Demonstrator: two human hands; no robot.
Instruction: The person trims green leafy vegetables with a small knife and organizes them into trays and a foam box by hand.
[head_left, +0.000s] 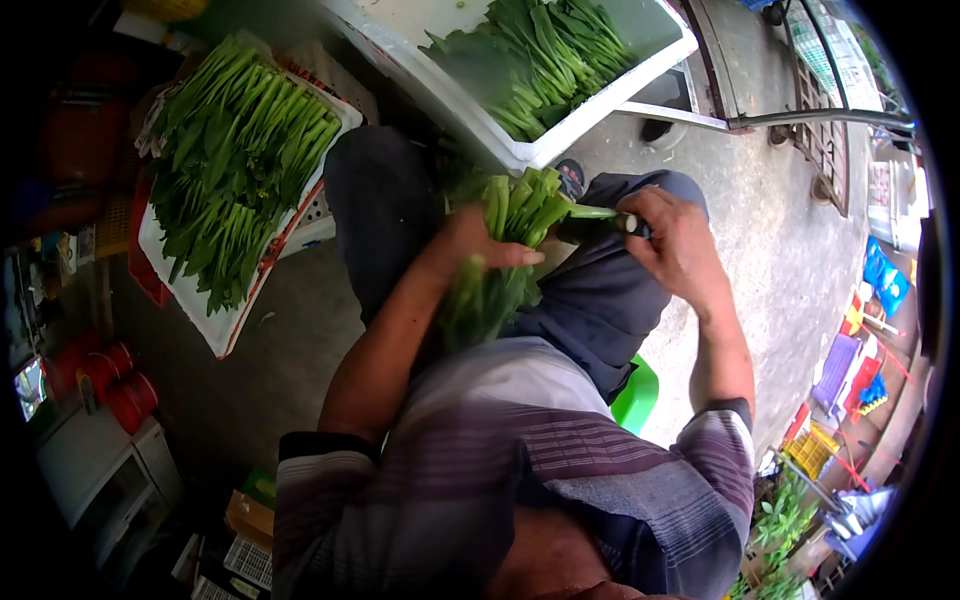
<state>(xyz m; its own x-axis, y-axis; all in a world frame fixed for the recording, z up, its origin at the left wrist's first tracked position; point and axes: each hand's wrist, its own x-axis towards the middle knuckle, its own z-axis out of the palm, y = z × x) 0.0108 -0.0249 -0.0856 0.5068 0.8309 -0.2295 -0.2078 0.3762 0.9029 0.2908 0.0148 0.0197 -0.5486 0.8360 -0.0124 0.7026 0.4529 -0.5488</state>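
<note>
Leafy green vegetables with thick stalks (pixel 522 205) are bunched in my left hand (pixel 472 245). Its thumb lies across the stalks, and their cut ends point away from me. My right hand (pixel 678 245) is closed around the dark handle of a knife (pixel 634 226). The thin blade reaches left to the stalk ends at the bunch's right side; whether it touches them I cannot tell. Leaves of the bunch hang blurred below my left hand, over my lap.
Ahead stands a white foam box (pixel 605 108) holding more greens (pixel 560 65). At left, a heap of greens (pixel 240 150) lies on a white-lined crate (pixel 225 335). Part of a green stool (pixel 637 395) shows beneath me. A metal-framed cart (pixel 825 150) stands at far right.
</note>
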